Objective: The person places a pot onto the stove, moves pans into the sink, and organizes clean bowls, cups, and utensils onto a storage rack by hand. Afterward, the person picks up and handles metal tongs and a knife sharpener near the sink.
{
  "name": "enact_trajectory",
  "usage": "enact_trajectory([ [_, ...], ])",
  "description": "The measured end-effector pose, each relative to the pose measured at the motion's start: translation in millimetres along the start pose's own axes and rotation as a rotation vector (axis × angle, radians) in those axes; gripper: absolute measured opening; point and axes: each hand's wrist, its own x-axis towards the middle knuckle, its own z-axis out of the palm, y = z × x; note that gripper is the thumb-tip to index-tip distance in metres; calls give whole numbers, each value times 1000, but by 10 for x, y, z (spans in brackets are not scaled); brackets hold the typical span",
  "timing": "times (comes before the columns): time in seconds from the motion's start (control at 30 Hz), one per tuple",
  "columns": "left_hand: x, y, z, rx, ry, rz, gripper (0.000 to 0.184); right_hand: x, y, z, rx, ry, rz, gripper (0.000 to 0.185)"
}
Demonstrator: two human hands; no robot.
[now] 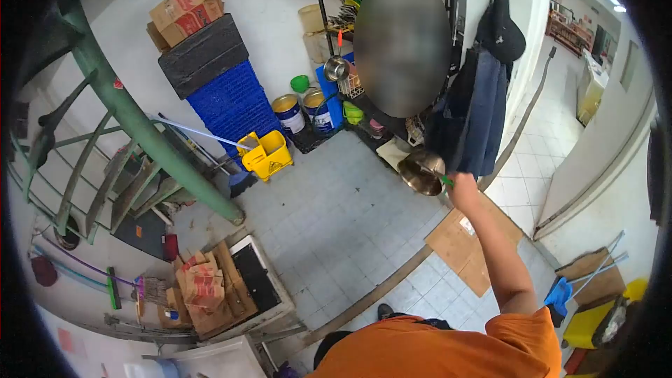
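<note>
My right hand (463, 192) is stretched out ahead of me at the end of my bare arm, with its fingers closed. It grips a shiny, round metal pan (421, 176) by what looks like a green handle (446, 180). The pan is tilted, and its dark inside shows in part. I cannot make out whether anything lies in it. Dark clothes (470, 108) hang just beyond my hand. Below it, a flat cardboard sheet (458, 238) lies on the floor. My left hand is out of view.
A black shelf rack (323, 0) holds utensils, with a metal pot (336, 68) hanging there. A yellow mop bucket (268, 156) and paint pails (287, 112) stand by the wall. A green spiral stair post (150, 126) rises left. A doorway opens right.
</note>
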Motion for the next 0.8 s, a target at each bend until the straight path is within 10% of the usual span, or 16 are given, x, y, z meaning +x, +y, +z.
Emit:
enact_trajectory([
  [0.33,-523,2508,281,-177,86,403,42,2658,-130,304,50,231,-155,23],
  [0.43,-736,2780,700,-393,-226,421,79,3544,-319,411,55,188,-194,27],
  [0.57,-1093,3472,1421,68,-409,297,74,4668,-754,546,4,230,-312,26],
  [0.8,-587,5919,996,-565,-572,476,32,6345,-1821,462,173,80,-358,25],
])
